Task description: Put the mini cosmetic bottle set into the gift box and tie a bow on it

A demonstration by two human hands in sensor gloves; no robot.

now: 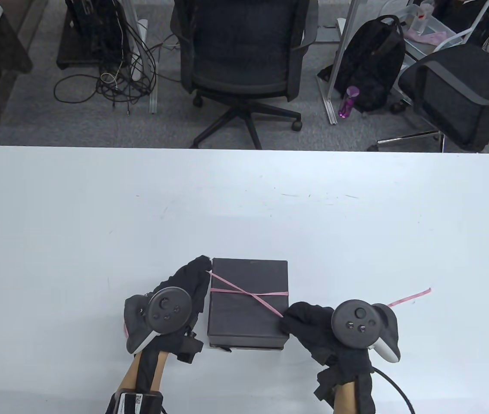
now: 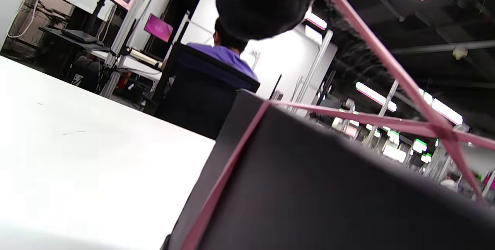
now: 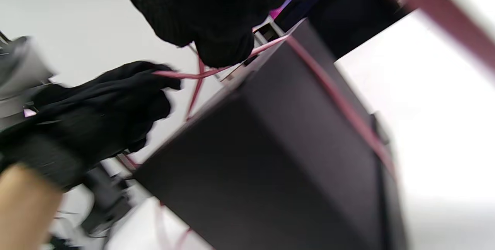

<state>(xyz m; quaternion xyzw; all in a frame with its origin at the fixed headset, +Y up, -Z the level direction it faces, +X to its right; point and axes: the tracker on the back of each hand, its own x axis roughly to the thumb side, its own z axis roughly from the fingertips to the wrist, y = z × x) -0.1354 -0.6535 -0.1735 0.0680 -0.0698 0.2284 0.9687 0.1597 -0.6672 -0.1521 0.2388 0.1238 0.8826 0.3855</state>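
Your closed black gift box [image 1: 247,302] sits on the white table [image 1: 244,207] near its front edge, lid on, between your two hands. A thin pink ribbon [image 1: 248,294] wraps around the box and its two strands cross on the lid, just right of the lid's centre.

Your left hand [image 1: 186,284] is at the box's far-left corner, fingertips pinching the ribbon strand that runs to that corner; in the left wrist view the strand leaves your glove taut and slants down to the crossing. Your right hand [image 1: 309,325] is against the box's right side near the front corner, fingers curled around the other strand where it comes off the lid. A loose ribbon tail [image 1: 410,297] lies on the table right of the box, beyond your right hand.

The cosmetic bottles cannot be seen with the box closed.

Past the table's far edge stand two office chairs [image 1: 244,64] and a black backpack [image 1: 369,64] on the floor.
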